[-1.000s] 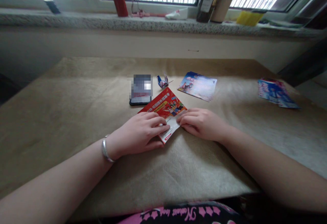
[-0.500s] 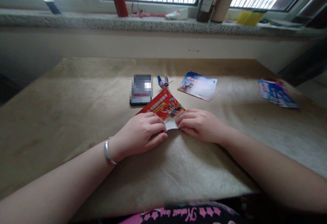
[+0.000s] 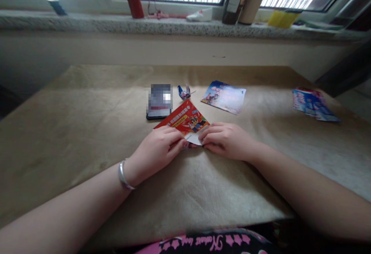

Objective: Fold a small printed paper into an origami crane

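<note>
A red printed paper sheet (image 3: 185, 118) lies on the table with one corner pointing away from me. Its near edge is bent, showing a white strip and a bit of coloured print beneath. My left hand (image 3: 162, 146), with a silver bangle at the wrist, is closed on the sheet's near left part. Opposite it, my right hand (image 3: 226, 140) grips the near right edge with curled fingers. Part of the sheet is hidden under both hands. Just beyond its far corner sits a small folded paper crane (image 3: 184, 92).
A phone (image 3: 159, 103) with a blurred screen lies left of the crane. Blue-and-pink printed sheets (image 3: 224, 97) are stacked to the right, and more blue cards (image 3: 314, 104) lie fanned at the far right. Bottles and small items line the granite windowsill (image 3: 174, 26).
My left thumb has drawn in against the near edge of the sheet. The white strip there has curled, and coloured print now shows below it. My right hand has hardly moved.
</note>
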The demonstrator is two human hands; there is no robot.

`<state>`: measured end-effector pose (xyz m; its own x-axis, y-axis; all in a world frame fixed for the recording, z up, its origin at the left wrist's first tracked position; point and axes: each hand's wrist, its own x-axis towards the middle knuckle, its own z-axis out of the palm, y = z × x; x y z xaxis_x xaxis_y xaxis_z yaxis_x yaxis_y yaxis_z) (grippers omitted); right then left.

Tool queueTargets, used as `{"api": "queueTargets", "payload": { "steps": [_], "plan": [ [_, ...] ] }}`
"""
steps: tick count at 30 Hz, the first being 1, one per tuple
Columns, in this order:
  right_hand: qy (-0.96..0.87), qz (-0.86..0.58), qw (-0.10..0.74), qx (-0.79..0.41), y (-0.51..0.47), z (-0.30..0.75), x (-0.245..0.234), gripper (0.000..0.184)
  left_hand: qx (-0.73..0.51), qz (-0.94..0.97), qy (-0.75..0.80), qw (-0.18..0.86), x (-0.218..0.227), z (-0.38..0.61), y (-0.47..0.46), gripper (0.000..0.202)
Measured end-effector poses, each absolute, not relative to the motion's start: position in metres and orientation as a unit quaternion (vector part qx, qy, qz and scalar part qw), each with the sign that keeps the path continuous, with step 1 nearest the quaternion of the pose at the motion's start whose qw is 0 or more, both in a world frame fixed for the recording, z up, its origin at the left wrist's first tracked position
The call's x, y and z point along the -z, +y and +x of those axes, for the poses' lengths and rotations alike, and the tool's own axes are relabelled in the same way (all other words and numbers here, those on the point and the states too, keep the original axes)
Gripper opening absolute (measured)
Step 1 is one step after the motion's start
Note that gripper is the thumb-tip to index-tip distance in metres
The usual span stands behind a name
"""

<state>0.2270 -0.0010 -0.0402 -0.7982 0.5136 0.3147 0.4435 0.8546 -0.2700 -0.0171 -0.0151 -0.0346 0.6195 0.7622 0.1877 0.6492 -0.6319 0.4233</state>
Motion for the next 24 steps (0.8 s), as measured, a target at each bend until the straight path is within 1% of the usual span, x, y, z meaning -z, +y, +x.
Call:
{"api": "queueTargets", "payload": {
  "steps": [3,6,11,14,18,24],
  "plan": [
    [-0.932,-0.264,0.209,-0.135,0.001,0.23,0.043,0.01,-0.184,0.885,0.405,0.137,0.037,-0.02,-0.009,0.024],
    [-0.923,-0.279,0.217,-0.15,0.002,0.232,0.046,0.01,-0.181,0.885,0.41,0.122,0.039,-0.022,-0.006,0.023],
    [-0.908,-0.327,0.224,-0.136,0.0,0.231,0.048,0.014,-0.183,0.884,0.419,0.099,0.044,-0.024,-0.003,0.024],
    [-0.902,-0.348,0.213,-0.139,-0.001,0.23,0.048,0.016,-0.189,0.884,0.42,0.085,0.046,-0.026,-0.001,0.024],
    [-0.908,-0.333,0.208,-0.147,-0.001,0.229,0.046,0.016,-0.186,0.887,0.418,0.065,0.046,-0.026,0.0,0.023],
    [-0.92,-0.316,0.206,-0.109,-0.001,0.227,0.045,0.016,-0.177,0.891,0.416,0.038,0.047,-0.024,0.001,0.021]
  ]
}}
